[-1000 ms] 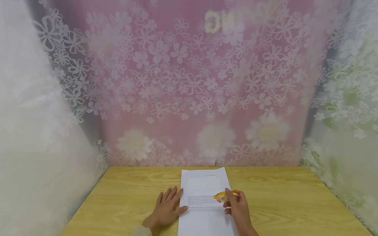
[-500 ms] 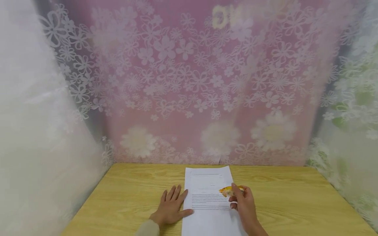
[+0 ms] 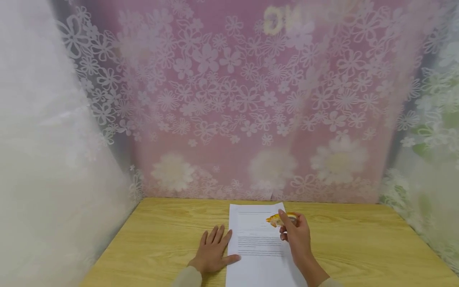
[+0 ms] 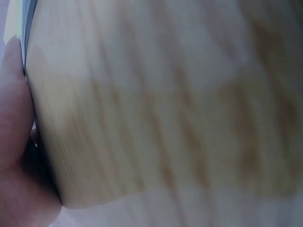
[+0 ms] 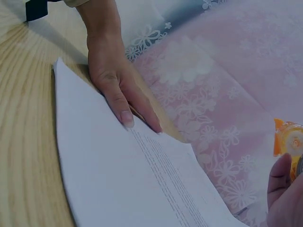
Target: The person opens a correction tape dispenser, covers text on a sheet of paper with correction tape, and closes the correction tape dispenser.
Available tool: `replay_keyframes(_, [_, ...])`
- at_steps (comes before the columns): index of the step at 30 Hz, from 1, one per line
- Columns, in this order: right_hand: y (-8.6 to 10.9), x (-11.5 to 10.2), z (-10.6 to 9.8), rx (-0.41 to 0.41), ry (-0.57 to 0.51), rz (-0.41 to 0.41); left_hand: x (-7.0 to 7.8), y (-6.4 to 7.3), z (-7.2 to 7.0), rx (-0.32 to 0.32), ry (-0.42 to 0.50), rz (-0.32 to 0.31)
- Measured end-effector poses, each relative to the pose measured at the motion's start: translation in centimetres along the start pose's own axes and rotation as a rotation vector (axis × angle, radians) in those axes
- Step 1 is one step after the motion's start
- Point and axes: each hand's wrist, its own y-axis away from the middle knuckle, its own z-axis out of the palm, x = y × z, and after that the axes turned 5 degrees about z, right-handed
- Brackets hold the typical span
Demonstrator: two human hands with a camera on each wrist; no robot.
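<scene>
A printed sheet of paper (image 3: 258,267) lies lengthwise on the table, its far corner slightly raised. The left hand (image 3: 214,251) rests flat with fingers spread, at the sheet's left edge; its thumb lies on the paper. In the right hand (image 3: 298,235) is an orange, see-through correction tape dispenser (image 3: 274,219), pinched between thumb and fingers. The dispenser is over the upper part of the sheet, its tip pointing left. The right wrist view shows the dispenser (image 5: 289,137) held apart from the paper, with a pale wheel inside. Much of its body is hidden by the fingers.
The wood-grain table (image 3: 358,243) extends on both sides of the sheet. A pink flowered curtain (image 3: 229,119) hangs behind its far edge. Whitish sheeting stands at the left (image 3: 64,179), and a flowered translucent sheet (image 3: 426,191) at the right.
The right hand has moved the correction tape dispenser away from the body, from beside the printed lines to the sheet's upper part. The left hand stays at the paper's edge. The head view has shifted slightly.
</scene>
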Motion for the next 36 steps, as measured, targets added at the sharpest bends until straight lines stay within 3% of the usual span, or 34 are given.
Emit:
replay_keyframes(8, [-1.7,2.1,3.4,0.004,0.042,-0.016,-0.1,-0.1,0.1,0.01,-0.033,-0.02])
replay_keyframes(15, [-2.4,4.0,5.7,0.01,0.093,0.02,0.0,-0.4,0.2,0.023,-0.075,-0.038])
replay_keyframes(20, [-2.9,3.2,5.2,0.032,-0.026,0.02,-0.1,-0.2,0.0,0.027,-0.062,-0.029])
replay_keyframes(27, [-3.8,0.2,2.8,0.123,-0.187,-0.017,-0.2,-0.2,-0.5,0.011,-0.064,-0.031])
replay_keyframes(31, [-3.8,-1.2,2.2,0.141,-0.215,-0.055,-0.3,-0.3,-0.4,0.001,-0.057,-0.037])
replay_keyframes(36, [-3.6,-1.5,2.5,0.126,-0.173,-0.125,-0.1,-0.3,-0.2,0.002,-0.044,-0.03])
